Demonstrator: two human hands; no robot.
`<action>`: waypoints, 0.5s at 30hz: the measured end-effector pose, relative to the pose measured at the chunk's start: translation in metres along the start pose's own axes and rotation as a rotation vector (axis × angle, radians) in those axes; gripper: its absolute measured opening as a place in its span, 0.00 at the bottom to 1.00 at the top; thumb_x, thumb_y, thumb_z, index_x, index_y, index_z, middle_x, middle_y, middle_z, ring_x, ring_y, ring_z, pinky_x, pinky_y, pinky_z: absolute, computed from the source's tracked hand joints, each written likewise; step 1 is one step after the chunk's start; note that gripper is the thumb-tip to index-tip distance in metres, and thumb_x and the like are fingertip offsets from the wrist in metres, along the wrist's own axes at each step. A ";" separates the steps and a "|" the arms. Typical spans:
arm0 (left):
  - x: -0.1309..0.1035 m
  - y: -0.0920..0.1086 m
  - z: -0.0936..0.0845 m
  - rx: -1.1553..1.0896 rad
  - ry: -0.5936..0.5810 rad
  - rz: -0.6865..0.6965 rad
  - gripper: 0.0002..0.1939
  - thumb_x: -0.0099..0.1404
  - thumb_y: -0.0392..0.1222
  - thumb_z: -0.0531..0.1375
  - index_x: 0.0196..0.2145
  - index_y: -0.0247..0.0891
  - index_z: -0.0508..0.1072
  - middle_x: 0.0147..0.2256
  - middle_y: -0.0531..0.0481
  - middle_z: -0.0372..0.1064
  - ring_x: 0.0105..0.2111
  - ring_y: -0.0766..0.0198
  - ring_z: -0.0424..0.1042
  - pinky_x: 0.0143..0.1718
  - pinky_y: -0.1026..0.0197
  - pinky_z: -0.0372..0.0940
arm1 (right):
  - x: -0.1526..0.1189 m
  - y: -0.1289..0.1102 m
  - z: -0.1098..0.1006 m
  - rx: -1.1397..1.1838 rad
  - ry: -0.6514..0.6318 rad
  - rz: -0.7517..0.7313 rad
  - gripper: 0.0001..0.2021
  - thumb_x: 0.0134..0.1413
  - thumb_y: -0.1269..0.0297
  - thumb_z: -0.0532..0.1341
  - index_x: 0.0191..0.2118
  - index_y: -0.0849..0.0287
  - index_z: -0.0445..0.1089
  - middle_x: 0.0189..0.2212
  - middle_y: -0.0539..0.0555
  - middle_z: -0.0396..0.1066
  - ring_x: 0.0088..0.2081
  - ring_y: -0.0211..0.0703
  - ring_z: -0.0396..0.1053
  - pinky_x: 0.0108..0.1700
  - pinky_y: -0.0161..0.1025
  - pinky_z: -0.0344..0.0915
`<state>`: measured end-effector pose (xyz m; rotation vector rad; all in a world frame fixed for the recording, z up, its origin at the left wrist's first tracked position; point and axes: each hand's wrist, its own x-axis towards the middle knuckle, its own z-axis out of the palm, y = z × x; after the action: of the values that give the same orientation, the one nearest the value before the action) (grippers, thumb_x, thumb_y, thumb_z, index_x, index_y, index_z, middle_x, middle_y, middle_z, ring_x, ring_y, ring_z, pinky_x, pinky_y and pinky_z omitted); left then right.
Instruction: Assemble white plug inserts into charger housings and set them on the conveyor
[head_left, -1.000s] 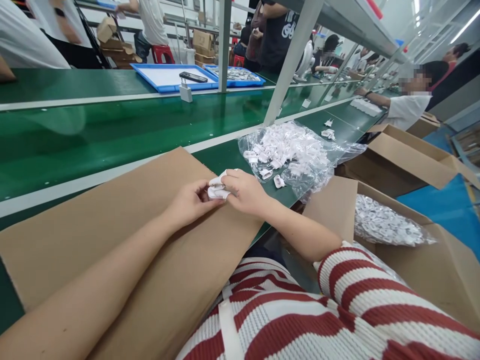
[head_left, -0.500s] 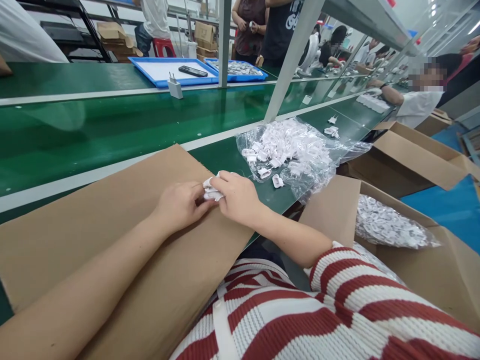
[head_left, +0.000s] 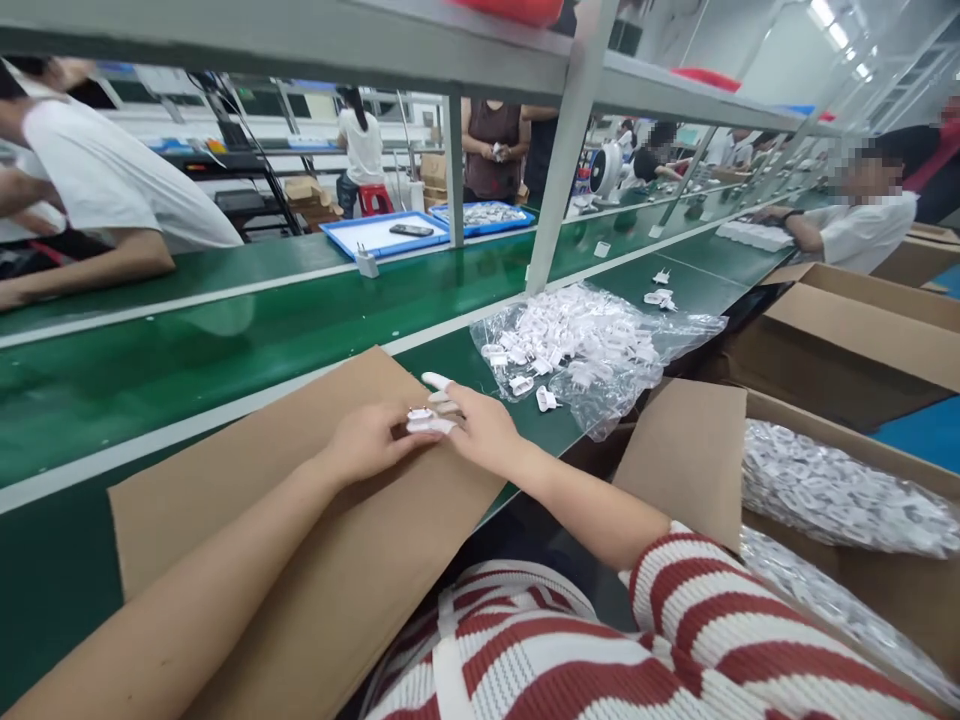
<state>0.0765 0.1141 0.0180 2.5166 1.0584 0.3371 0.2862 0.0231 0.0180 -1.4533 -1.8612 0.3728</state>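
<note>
My left hand is closed, its thumb and fingertips pinching a small white plug piece above the cardboard sheet. Beside it, my right hand has its fingers spread, with white covers on several fingertips. The right thumb lies along the lower side of the plug piece and seems to touch it, while the index finger points up and away. Just beyond the right hand, a clear plastic bag spreads over the green bench, full of white plug pieces. One loose plug piece lies at its near edge.
Open cardboard boxes with bagged white parts stand at the right. A metal post rises behind the bag under a shelf. Across the green belt lie blue trays and a charger. Other people sit around.
My right fingers have opened from around the plug piece and the index finger has lifted; my left hand still pinches the piece. The view has tilted up, showing more of the shelf.
</note>
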 end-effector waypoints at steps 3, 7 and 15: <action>0.011 -0.015 -0.011 -0.223 0.105 -0.231 0.26 0.63 0.68 0.65 0.43 0.42 0.80 0.38 0.51 0.77 0.36 0.56 0.74 0.36 0.60 0.64 | -0.016 0.028 -0.021 -0.043 0.157 0.031 0.24 0.68 0.68 0.56 0.67 0.52 0.64 0.62 0.57 0.69 0.57 0.48 0.71 0.57 0.44 0.69; 0.039 -0.060 -0.041 -0.152 0.403 -0.553 0.24 0.65 0.59 0.67 0.49 0.39 0.77 0.43 0.49 0.77 0.41 0.56 0.74 0.40 0.61 0.65 | -0.033 0.067 -0.033 -0.462 0.141 0.187 0.18 0.64 0.73 0.56 0.55 0.61 0.75 0.50 0.65 0.73 0.55 0.60 0.68 0.60 0.57 0.64; 0.074 -0.151 -0.097 0.073 0.575 -0.771 0.21 0.65 0.52 0.62 0.49 0.33 0.74 0.43 0.43 0.73 0.51 0.41 0.71 0.50 0.49 0.66 | -0.043 0.090 -0.014 -0.512 0.196 0.132 0.20 0.57 0.77 0.57 0.53 0.58 0.74 0.47 0.60 0.72 0.49 0.54 0.66 0.60 0.52 0.61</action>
<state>-0.0031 0.2895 0.0439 1.8794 2.1682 0.8052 0.3640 0.0085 -0.0439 -1.8792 -1.7791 -0.2004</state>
